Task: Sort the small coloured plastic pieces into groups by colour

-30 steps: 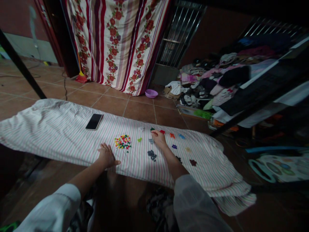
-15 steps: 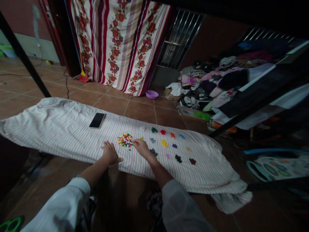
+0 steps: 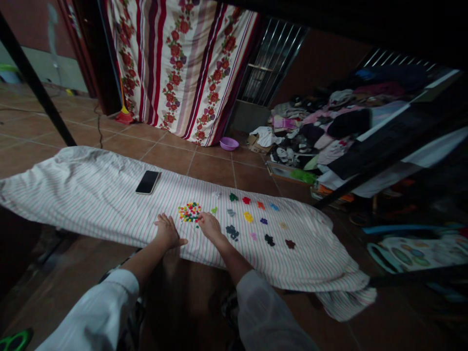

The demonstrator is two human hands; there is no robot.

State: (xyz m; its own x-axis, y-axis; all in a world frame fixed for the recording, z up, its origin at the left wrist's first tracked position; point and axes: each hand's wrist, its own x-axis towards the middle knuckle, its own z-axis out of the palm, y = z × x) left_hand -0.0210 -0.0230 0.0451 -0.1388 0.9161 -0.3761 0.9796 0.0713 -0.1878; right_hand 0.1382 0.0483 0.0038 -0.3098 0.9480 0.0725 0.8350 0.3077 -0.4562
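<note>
A mixed pile of small coloured pieces point(image 3: 189, 212) lies on the striped cloth point(image 3: 109, 195). My left hand point(image 3: 167, 231) rests on the cloth at the pile's near left, fingers spread, holding nothing. At the pile's right edge is my right hand point(image 3: 209, 225), its fingers pinched together; whatever may be between the fingertips is too small to make out. To its right sit small single-colour heaps, among them light green point(image 3: 214, 210), yellow point(image 3: 248, 216), red point(image 3: 246, 200), dark grey point(image 3: 231, 232), black point(image 3: 269, 240) and brown point(image 3: 290, 244).
A phone point(image 3: 147, 182) lies on the cloth, left of the pile. Beyond the cloth are a purple basin point(image 3: 229, 144), a hanging floral curtain point(image 3: 175, 68) and a heap of clothes point(image 3: 314, 126). Dark metal poles point(image 3: 40, 87) stand on both sides.
My right hand has shifted slightly left and nearer to me, at the pile's edge, uncovering more of the light green and dark grey heaps. My left hand has stayed put.
</note>
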